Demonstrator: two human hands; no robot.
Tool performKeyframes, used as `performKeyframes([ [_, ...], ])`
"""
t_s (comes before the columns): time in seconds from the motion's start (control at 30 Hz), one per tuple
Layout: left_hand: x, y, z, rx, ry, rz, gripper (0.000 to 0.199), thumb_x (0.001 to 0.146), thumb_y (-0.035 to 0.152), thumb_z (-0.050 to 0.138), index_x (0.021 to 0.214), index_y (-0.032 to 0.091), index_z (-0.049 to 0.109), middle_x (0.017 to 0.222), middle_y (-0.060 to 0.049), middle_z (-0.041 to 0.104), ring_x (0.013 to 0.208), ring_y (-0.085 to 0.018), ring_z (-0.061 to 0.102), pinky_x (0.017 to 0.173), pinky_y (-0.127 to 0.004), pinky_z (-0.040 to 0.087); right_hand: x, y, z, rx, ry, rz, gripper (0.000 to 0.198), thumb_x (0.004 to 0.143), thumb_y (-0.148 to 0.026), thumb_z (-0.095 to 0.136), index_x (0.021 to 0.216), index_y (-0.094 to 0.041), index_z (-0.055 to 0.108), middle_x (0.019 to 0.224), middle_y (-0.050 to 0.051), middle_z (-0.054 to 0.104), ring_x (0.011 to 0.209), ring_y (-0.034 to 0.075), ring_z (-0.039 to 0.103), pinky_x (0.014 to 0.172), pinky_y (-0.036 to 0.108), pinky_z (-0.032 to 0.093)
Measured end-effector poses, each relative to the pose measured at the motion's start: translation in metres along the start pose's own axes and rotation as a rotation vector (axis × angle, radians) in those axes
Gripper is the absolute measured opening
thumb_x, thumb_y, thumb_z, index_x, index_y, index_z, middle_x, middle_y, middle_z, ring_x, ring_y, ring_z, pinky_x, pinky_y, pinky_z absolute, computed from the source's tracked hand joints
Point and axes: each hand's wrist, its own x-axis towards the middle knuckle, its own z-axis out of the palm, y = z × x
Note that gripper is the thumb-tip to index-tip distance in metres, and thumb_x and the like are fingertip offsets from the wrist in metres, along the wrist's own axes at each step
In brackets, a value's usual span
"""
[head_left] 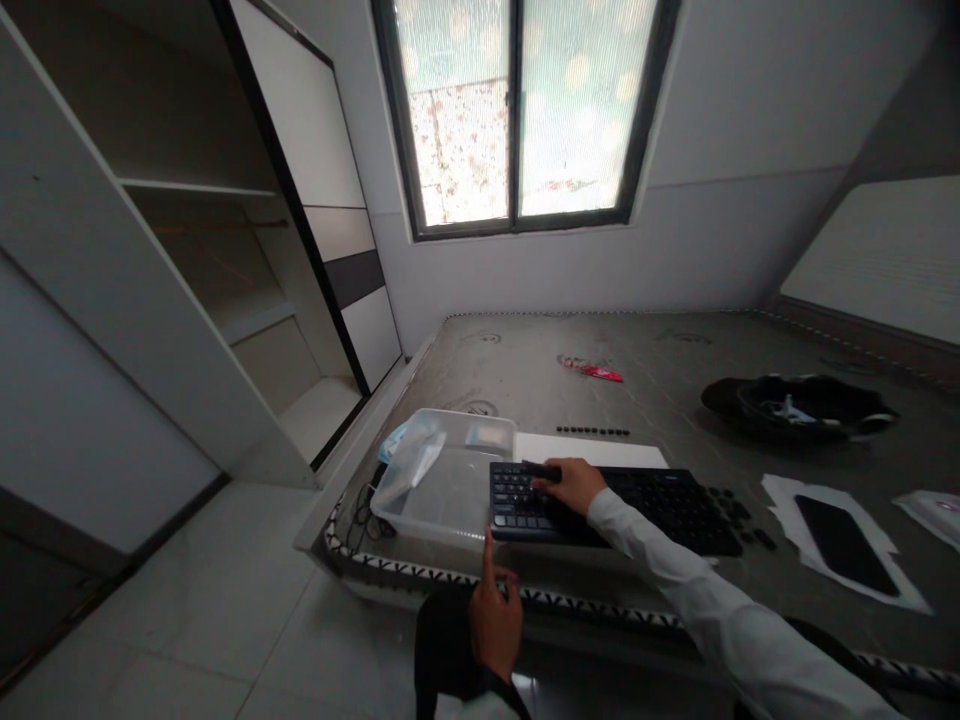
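A black keyboard (630,490) lies near the front edge of the mattress, partly hidden by my right hand (574,487). That hand is above the keyboard's left part, its fingers closed around a short, dark, stick-like tool (538,469) whose exact kind I cannot make out. Just in front of the keyboard's left front corner is my left hand (497,615), index finger stretched out and the other fingers partly curled, holding nothing. Several small black keycaps (592,430) stand in a row behind the keyboard. More loose keycaps (739,510) lie beside its right end.
A clear plastic box (450,490) with plastic wrapping stands left of the keyboard, with a white sheet (626,453) behind. Rightward lie a black phone (846,540) on white paper and a black cap (802,408). A red item (600,372) lies farther back on the mattress (517,360).
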Motion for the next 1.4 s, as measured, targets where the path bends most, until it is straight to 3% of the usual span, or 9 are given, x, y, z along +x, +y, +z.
performKeyframes([
  [0.1,0.0,0.002,0.0,-0.005,0.0,-0.005,0.066,0.086,0.018,0.039,0.147,0.02,0.015,0.086,0.001,0.066,0.079,-0.012,0.061,0.078,-0.021,0.038,-0.011,0.003,0.012,-0.104,-0.027,0.045,0.035,0.06,-0.052,0.075,0.087,-0.03,0.073,0.085,0.004,0.071,0.08,0.025,0.063,0.069,0.032,0.04],
  [0.2,-0.001,0.003,-0.001,-0.012,-0.002,-0.007,0.065,0.086,0.017,0.039,0.147,0.02,0.016,0.087,0.001,0.066,0.08,-0.012,0.061,0.079,-0.021,0.038,-0.014,0.007,0.023,-0.083,-0.01,0.074,0.031,0.058,-0.047,0.079,0.083,-0.03,0.073,0.085,0.005,0.071,0.081,0.025,0.063,0.068,0.031,0.041],
  [0.37,-0.002,0.002,0.0,0.029,-0.012,-0.023,0.066,0.086,0.017,0.039,0.147,0.021,0.016,0.088,0.001,0.067,0.078,-0.012,0.061,0.077,-0.021,0.038,-0.014,0.009,0.026,0.021,0.056,0.069,0.021,0.064,-0.043,0.076,0.077,-0.027,0.072,0.085,0.004,0.071,0.081,0.024,0.063,0.071,0.031,0.04],
  [0.53,-0.002,-0.001,0.002,0.056,0.009,0.0,0.066,0.086,0.017,0.039,0.147,0.022,0.015,0.087,0.001,0.067,0.076,-0.011,0.061,0.076,-0.02,0.039,-0.018,0.009,0.017,0.322,0.041,0.074,0.028,0.074,-0.049,0.063,0.077,-0.022,0.071,0.077,0.006,0.071,0.078,0.025,0.064,0.075,0.034,0.043],
  [0.7,-0.003,0.002,0.0,0.022,0.01,-0.001,0.067,0.086,0.017,0.039,0.147,0.021,0.013,0.087,0.001,0.066,0.076,-0.012,0.061,0.076,-0.02,0.039,-0.021,0.01,0.001,0.628,-0.036,0.14,0.046,0.071,-0.06,0.059,0.075,-0.016,0.072,0.076,0.008,0.071,0.068,0.022,0.061,0.066,0.032,0.044],
  [0.93,-0.003,0.007,-0.001,-0.004,-0.002,-0.01,0.066,0.087,0.019,0.038,0.147,0.02,0.012,0.086,0.0,0.066,0.074,-0.012,0.061,0.076,-0.022,0.039,-0.029,0.003,-0.016,0.664,-0.08,0.118,0.048,0.072,-0.063,0.06,0.073,-0.016,0.072,0.078,0.008,0.071,0.058,0.016,0.054,0.053,0.027,0.037],
  [1.17,-0.002,0.005,0.0,-0.009,-0.001,0.0,0.066,0.087,0.018,0.038,0.147,0.018,0.012,0.085,0.0,0.066,0.076,-0.013,0.062,0.077,-0.023,0.04,-0.035,0.002,-0.018,0.784,-0.137,0.145,0.045,0.068,-0.06,0.066,0.077,-0.016,0.068,0.078,0.007,0.071,0.048,0.01,0.045,0.047,0.024,0.036],
  [1.3,-0.003,0.004,0.001,0.023,0.005,-0.003,0.064,0.087,0.018,0.038,0.147,0.019,0.014,0.086,0.0,0.067,0.076,-0.013,0.062,0.075,-0.022,0.04,-0.039,0.005,-0.014,0.735,-0.144,0.114,0.047,0.07,-0.062,0.063,0.077,-0.016,0.066,0.076,0.006,0.07,0.052,0.012,0.048,0.049,0.025,0.037],
  [1.4,-0.004,0.005,0.0,0.044,0.005,-0.01,0.062,0.088,0.019,0.037,0.146,0.019,0.017,0.087,-0.001,0.067,0.074,-0.013,0.062,0.074,-0.022,0.04,-0.05,0.007,-0.008,0.655,-0.114,0.084,0.048,0.074,-0.064,0.056,0.073,-0.017,0.065,0.071,0.006,0.069,0.061,0.017,0.055,0.059,0.028,0.041],
])
